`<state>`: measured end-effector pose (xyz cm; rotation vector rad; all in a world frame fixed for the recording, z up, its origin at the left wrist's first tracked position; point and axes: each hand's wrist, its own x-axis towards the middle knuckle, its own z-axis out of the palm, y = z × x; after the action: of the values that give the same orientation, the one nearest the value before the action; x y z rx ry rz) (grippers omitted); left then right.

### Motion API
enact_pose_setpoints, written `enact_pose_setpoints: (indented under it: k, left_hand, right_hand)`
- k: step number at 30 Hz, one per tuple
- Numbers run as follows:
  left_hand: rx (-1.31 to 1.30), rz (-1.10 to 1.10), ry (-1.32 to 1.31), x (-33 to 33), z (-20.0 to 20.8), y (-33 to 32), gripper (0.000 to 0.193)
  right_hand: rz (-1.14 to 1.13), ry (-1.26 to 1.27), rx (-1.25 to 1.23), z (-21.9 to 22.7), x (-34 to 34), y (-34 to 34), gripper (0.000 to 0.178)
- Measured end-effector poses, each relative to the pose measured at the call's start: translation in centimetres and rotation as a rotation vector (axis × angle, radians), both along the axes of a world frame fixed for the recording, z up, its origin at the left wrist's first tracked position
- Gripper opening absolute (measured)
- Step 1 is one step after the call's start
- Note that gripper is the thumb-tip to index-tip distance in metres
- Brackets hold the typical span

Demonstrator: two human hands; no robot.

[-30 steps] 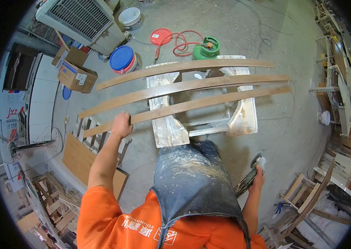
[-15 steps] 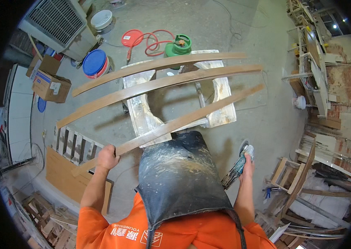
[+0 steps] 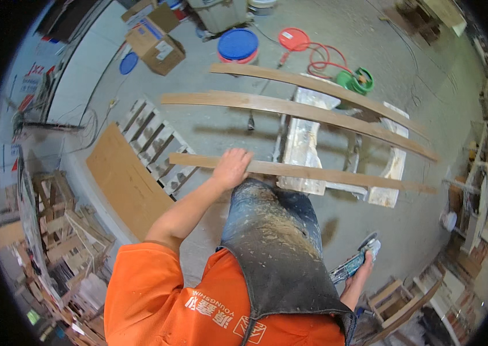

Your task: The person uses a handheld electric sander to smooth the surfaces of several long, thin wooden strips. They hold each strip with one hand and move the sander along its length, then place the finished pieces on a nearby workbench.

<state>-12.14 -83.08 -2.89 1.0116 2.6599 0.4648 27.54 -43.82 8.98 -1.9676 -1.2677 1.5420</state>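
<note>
My left hand (image 3: 233, 167) is closed around the nearest wooden strip (image 3: 313, 172), close to its left end. That strip lies across the near side of a paint-spattered white stand (image 3: 303, 151). Two more long wooden strips, a middle strip (image 3: 290, 107) and a far strip (image 3: 313, 86), rest across the stand, slightly curved. Low on the right, my right hand (image 3: 361, 274) grips a teal angle grinder (image 3: 348, 267) with a round disc at its head, held away from the wood. A dark, dust-covered apron (image 3: 278, 236) hangs in front of me.
Behind the stand are a green gas cylinder (image 3: 357, 82), a red hose (image 3: 327, 57) and a blue-lidded bucket (image 3: 238, 45). A cardboard box (image 3: 154, 46) stands at far left. A brown board (image 3: 125, 179) and a slatted pallet (image 3: 154, 141) lie left; scrap wood (image 3: 399, 305) is piled right.
The view has swung, shifting the scene. My left hand has moved along the nearest strip, away from its end and closer to the stand. The grinder is still in my right hand.
</note>
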Motion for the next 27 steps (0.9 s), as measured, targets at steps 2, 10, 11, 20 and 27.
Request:
enact_pose_setpoints:
  k: [2, 10, 11, 20, 27]
  left_hand:
    - [-0.101, 0.085, 0.029, -0.4, 0.3, -4.7, 0.067]
    - [-0.297, 0.332, 0.102, 0.7, 4.7, -21.8, 0.081]
    - [-0.299, 0.309, 0.09, 0.5, 4.0, -22.7, 0.081]
    - [0.043, -0.175, 0.243, -6.4, -3.1, -26.3, 0.059]
    - [0.446, -0.376, 0.228, -9.4, -6.8, -24.7, 0.049]
  right_hand:
    - [0.005, 0.031, 0.029, -0.1, -1.0, -0.7, 0.046]
    - [0.026, 0.286, -0.153, -0.5, -2.9, -3.9, 0.046]
    - [0.037, 0.327, -0.127, 0.0, -3.4, -4.9, 0.045]
    - [-0.05, 0.352, -0.018, 1.9, -6.0, -18.2, 0.052]
    - [0.302, 0.014, 0.081, 4.6, -14.1, -30.6, 0.076]
